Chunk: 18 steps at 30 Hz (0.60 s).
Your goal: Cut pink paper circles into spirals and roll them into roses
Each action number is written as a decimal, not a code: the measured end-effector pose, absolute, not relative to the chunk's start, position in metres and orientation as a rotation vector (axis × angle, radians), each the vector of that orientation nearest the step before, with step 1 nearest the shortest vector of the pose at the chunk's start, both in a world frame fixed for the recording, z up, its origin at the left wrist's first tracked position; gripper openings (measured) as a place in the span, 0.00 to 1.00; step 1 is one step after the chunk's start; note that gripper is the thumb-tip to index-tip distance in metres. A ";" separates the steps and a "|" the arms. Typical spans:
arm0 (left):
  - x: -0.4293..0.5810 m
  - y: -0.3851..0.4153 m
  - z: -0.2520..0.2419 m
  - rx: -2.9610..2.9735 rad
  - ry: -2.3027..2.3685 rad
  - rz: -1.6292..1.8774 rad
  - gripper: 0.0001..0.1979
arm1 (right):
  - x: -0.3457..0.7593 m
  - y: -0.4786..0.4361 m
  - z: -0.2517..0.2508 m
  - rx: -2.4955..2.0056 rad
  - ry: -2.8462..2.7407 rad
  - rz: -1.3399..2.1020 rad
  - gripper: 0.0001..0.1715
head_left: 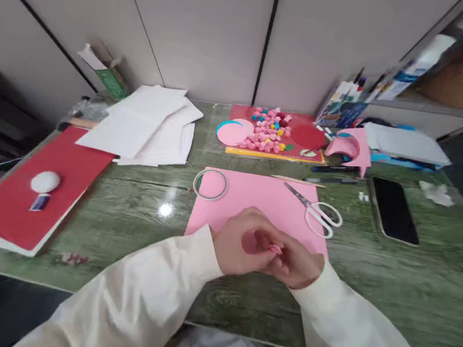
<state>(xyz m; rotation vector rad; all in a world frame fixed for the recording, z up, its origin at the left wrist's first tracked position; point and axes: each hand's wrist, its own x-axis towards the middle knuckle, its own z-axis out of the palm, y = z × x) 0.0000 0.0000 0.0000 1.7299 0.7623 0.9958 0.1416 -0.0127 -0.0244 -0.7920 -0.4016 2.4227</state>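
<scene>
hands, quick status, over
Left hand and right hand together at near edge of pink sheet. Pink piece between them, grip unclear. Scissors, ring across sheet's edges.

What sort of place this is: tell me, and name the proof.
Likely a desk for paper crafts, perhaps in an office cubicle: scissors lie partly on a pink sheet, and grey panels stand behind.

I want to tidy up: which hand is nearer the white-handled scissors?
Right. Your right hand is just below the scissors in view; your left hand is farther off, to their lower left.
</scene>
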 end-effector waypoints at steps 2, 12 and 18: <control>-0.002 0.000 -0.001 1.710 0.753 0.962 0.09 | 0.142 -0.014 -0.024 -0.764 -0.405 2.449 0.19; 0.001 0.006 -0.012 1.264 0.683 1.036 0.11 | 0.142 -0.014 -0.022 -0.887 -0.662 2.279 0.17; 0.003 0.013 -0.016 0.816 0.682 1.058 0.15 | 0.141 -0.017 -0.018 -1.221 -0.954 1.354 0.08</control>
